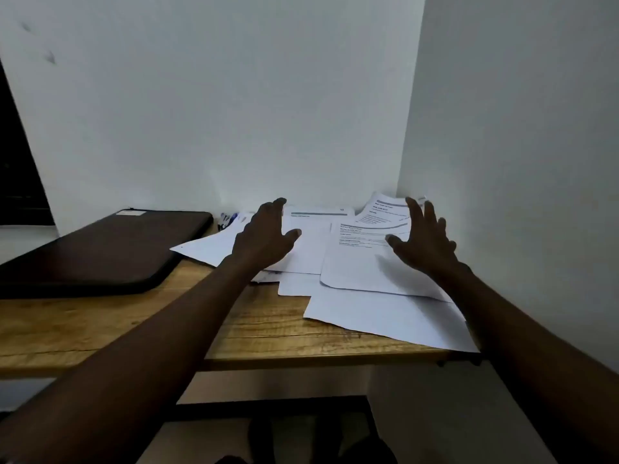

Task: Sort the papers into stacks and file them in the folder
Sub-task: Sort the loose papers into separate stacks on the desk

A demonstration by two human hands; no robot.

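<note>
Both hands hover spread-fingered over loose papers (361,262) on the desk (100,326); left hand (264,239), right hand (423,242); each grip empty; folder (100,249) lies closed.

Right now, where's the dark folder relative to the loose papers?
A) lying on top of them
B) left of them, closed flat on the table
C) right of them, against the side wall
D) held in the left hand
B: the dark folder lies closed and flat on the left part of the table, the papers are spread to its right, and the left hand is open and holds nothing.
</note>
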